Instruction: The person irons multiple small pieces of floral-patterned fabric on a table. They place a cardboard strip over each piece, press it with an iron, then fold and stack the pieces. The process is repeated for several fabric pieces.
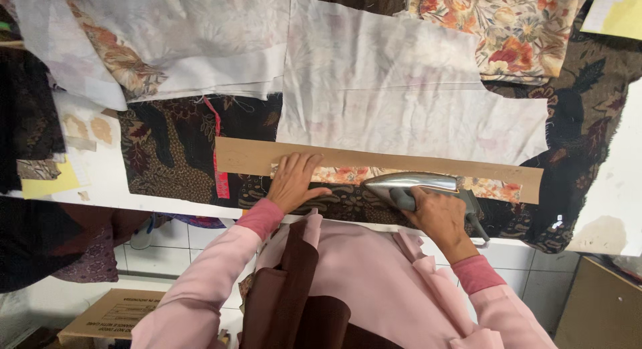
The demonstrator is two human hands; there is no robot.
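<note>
Right hand (pixel 438 215) fingers grip the iron (pixel 411 183); left hand (pixel 294 180) fingers lie flat on the cardboard strip (pixel 247 156).

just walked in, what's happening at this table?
A person in pink sleeves is ironing at a fabric-covered table. The right hand holds the handle of a silver iron, which sits on a strip of floral fabric lying along a long brown card strip. The left hand presses flat on the card and fabric just left of the iron. White cut fabric pieces lie above, over dark patterned cloth.
</note>
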